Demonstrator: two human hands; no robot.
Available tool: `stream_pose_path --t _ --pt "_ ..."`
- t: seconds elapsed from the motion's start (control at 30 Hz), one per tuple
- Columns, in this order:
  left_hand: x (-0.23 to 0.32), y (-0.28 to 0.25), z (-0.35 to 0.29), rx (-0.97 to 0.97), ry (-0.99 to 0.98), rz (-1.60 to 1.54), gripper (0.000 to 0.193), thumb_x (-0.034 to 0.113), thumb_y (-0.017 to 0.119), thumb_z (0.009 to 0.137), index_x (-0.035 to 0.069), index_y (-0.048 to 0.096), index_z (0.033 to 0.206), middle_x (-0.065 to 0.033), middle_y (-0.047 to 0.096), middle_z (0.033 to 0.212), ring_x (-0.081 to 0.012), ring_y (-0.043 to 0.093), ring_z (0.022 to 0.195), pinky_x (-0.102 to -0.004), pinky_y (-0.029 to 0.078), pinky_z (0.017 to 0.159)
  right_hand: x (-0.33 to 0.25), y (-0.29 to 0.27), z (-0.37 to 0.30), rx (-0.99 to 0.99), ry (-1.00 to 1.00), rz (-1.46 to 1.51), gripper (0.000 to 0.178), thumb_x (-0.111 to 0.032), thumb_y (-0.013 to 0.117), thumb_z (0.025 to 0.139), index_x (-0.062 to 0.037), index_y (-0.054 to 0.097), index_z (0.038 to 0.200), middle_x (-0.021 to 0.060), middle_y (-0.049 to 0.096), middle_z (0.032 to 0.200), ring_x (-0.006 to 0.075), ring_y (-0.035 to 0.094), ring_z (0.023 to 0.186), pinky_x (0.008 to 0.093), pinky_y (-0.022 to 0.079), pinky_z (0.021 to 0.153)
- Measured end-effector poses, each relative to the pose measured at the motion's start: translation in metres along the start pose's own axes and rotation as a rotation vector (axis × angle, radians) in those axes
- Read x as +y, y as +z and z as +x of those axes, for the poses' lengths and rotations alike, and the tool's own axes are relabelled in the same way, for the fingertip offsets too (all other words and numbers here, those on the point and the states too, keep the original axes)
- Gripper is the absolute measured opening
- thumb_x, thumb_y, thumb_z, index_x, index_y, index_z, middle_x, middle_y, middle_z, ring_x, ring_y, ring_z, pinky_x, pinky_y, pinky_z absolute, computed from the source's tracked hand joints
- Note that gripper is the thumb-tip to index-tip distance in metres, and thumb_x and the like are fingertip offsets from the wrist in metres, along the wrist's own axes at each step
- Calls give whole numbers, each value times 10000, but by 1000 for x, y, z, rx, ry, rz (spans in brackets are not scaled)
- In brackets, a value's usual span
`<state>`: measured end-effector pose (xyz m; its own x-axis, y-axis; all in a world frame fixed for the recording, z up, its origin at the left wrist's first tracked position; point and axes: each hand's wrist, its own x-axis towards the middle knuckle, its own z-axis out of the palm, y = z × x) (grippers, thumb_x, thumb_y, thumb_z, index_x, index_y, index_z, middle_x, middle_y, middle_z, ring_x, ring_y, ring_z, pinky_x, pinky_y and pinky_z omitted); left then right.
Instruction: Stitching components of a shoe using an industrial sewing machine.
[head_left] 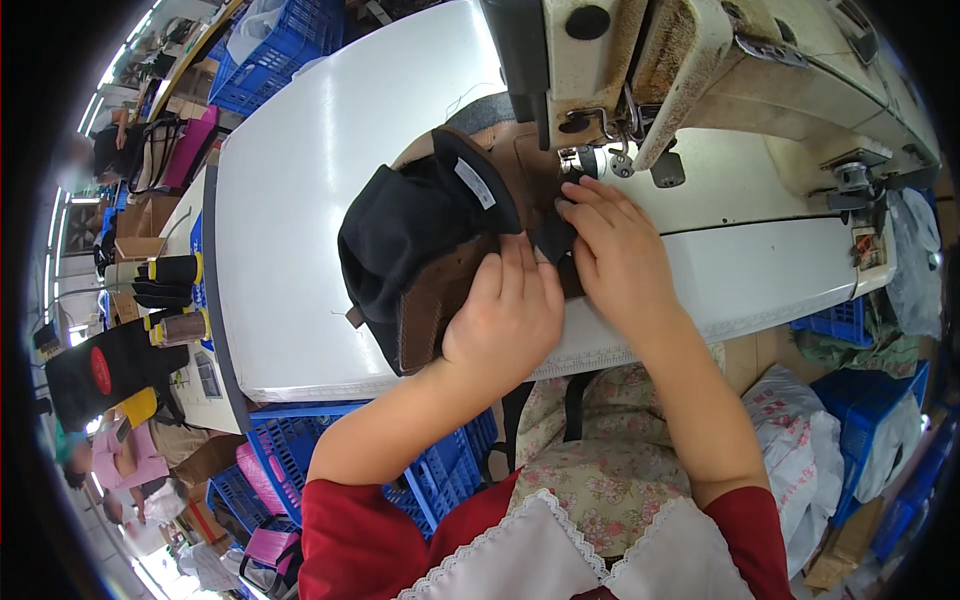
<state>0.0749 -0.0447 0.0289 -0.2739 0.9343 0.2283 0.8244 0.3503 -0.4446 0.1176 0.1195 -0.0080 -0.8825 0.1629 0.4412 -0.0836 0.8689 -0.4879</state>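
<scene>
A soft sewn piece that looks like a bag (385, 235), with black fabric lining, brown leather-like panels and a small white label (474, 184), lies on the white sewing table. My left hand (508, 315) is closed on its near edge, the fingertips tucked against the brown and black layers. Slightly bent, the fingers of my right hand (615, 245) pinch a black edge of the same piece, their tips close beside the presser foot (580, 160) of the sewing machine (690, 60). My thumbs are partly hidden by the material.
The white table (300, 200) curves around to the left. Blue crates (275, 50) stand beyond it at the far left and below its near edge. Thread spools (175, 270) are on a neighbouring station. White plastic sacks (795, 440) lie at the right. Other people sit farther left.
</scene>
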Motion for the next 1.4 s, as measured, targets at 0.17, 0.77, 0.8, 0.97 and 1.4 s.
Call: stream_pose_path --t 0.17,0.77,0.8,0.97,1.4 --pt "12 -3 4 6 -35 13 229 160 577 789 -4 653 930 -237 699 1088 -293 658 1062 -352 479 874 7 -3 1 -13 -10 29 230 -21 598 803 -25 648 1028 107 675 1181 292 579 1210 426 446 1047" --pt "37 -8 19 -25 -161 22 224 136 570 822 -21 674 944 -248 709 1048 -319 669 1040 -346 486 806 16 -23 -3 -110 -54 101 291 -49 651 755 -84 728 1033 72 691 1148 283 609 1145 418 472 966" --pt "37 -8 20 -29 -161 24 224 136 570 822 -21 674 944 -248 709 1048 -319 669 1040 -346 486 806 17 -22 -4 -105 -34 116 312 -41 655 747 -89 734 1046 65 692 1158 281 610 1149 421 476 967" --pt "39 -8 20 -18 -179 21 260 140 564 821 -26 681 983 -247 708 1054 -318 668 1043 -351 484 821 20 -17 -8 -54 -34 144 287 -51 657 745 -80 735 1020 68 713 1096 272 630 1122 413 490 955" --pt "51 -9 35 -39 -216 90 284 143 558 815 -22 693 1001 -225 717 1035 -287 668 1028 -339 475 837 40 -23 2 -55 -52 168 251 -23 632 747 -53 718 981 80 716 1080 281 636 1117 414 505 958"
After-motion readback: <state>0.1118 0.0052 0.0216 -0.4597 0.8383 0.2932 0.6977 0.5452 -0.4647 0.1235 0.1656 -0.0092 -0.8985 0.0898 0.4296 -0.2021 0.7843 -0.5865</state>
